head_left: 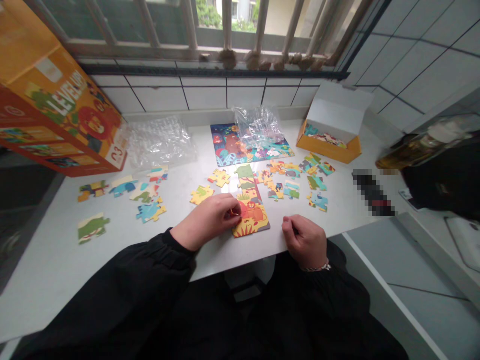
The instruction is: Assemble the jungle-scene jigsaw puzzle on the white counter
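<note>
My left hand [212, 220] is closed, its fingertips pressed together at the left edge of a joined strip of jigsaw puzzle [255, 215] showing a lion on yellow. Whatever those fingers may hold is hidden. Resting near the table's front edge, my right hand [305, 242] is a loose fist with nothing visible in it. At the strip's top sits a green puzzle piece [244, 173]. Two yellow loose pieces, one a yellow-green piece [201, 194], lie just beyond my left hand. Several more pieces are spread right of the strip, among them a blue elephant piece [318, 201].
More loose pieces, including a green one [92, 227], lie at left. A large orange box [75, 110] stands behind them beside crumpled clear plastic [161, 142]. Further back are a picture sheet [225, 150] under plastic and an open yellow box [330, 148]. A bottle [416, 147] stands right.
</note>
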